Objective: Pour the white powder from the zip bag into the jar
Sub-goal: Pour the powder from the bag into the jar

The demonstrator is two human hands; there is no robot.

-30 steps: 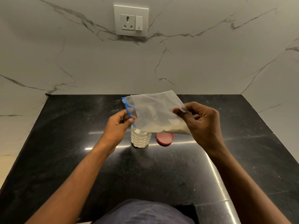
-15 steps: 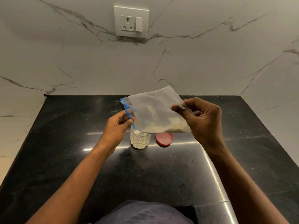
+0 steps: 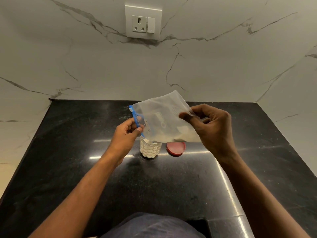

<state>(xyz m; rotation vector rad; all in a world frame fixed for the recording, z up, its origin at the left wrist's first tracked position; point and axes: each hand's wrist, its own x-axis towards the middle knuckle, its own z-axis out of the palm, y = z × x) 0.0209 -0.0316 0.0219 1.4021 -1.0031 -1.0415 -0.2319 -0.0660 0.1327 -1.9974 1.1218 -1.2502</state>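
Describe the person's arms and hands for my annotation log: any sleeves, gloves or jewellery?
Both forearms are bare up to the frame edge, with no sleeves in view. The left hand and right hand wear no gloves, and no rings, watch or bracelets are visible. Dark bluish-grey clothing shows at the bottom edge.

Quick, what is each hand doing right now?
Left hand: closed, pinching the zip bag at its blue zip edge.
Right hand: closed, pinching the bag's other end.

The clear zip bag (image 3: 161,117) has a blue strip, its powder (image 3: 178,137) off-white, the bubble-patterned jar (image 3: 150,149) white, the lid (image 3: 176,148) red, the counter (image 3: 68,152) speckled black, the wall (image 3: 85,66) grey-veined white.
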